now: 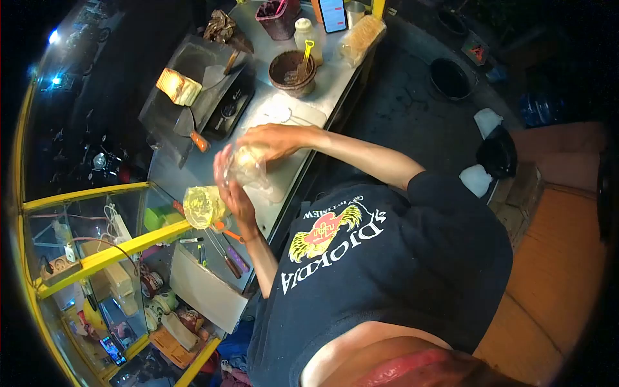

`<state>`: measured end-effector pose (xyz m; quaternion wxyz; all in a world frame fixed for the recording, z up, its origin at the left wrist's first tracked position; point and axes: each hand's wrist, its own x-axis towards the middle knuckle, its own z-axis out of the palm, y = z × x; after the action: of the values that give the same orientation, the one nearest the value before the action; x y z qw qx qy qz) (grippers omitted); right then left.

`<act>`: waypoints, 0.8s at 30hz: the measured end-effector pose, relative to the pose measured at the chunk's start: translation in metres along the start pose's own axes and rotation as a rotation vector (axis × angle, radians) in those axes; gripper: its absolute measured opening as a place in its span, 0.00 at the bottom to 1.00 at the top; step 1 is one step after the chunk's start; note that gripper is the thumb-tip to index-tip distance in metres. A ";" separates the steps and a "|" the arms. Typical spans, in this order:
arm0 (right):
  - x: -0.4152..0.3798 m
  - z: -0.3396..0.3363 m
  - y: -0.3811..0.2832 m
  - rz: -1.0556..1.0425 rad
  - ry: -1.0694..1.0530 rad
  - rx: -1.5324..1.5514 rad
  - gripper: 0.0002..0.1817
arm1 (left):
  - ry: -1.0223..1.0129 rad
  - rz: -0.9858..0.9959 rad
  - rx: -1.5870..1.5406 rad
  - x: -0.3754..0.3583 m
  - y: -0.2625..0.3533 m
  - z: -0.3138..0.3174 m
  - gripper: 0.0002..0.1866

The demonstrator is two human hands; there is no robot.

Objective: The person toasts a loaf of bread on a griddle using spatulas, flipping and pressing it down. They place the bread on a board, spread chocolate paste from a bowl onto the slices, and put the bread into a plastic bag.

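Both hands grasp a clear plastic bag [247, 169] with something pale inside: the left hand [233, 193] closes around its left side with spread fingers, and the right hand [274, 140] bends over its right side, so the bag sits between them above the white board [281, 182]. The brown bowl [292, 73] stands to the right, the tub of yellow spread [204, 207] near the left hand, and the bread slices [178, 87] lie beyond on the far side.

Clear plastic bag [252, 174], crinkled, pale yellowish contents [247, 156] inside, held near white board [311, 117].
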<state>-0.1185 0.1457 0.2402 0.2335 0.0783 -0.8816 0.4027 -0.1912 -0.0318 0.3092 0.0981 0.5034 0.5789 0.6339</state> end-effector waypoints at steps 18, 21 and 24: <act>-0.069 -0.091 -0.078 0.032 0.306 0.208 0.18 | 0.602 -0.849 -1.010 -0.049 -0.113 0.048 0.32; -0.064 -0.146 -0.106 0.631 0.598 0.073 0.18 | 0.359 -0.943 -1.016 -0.042 -0.150 0.017 0.30; -0.116 -0.203 -0.046 0.414 0.965 0.236 0.15 | 0.179 -0.940 -0.325 -0.023 -0.137 0.019 0.36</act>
<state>0.0689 0.2608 0.3316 0.5176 -0.2653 -0.6197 0.5269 -0.2284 0.0064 0.1795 0.3999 0.1102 0.6430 0.6438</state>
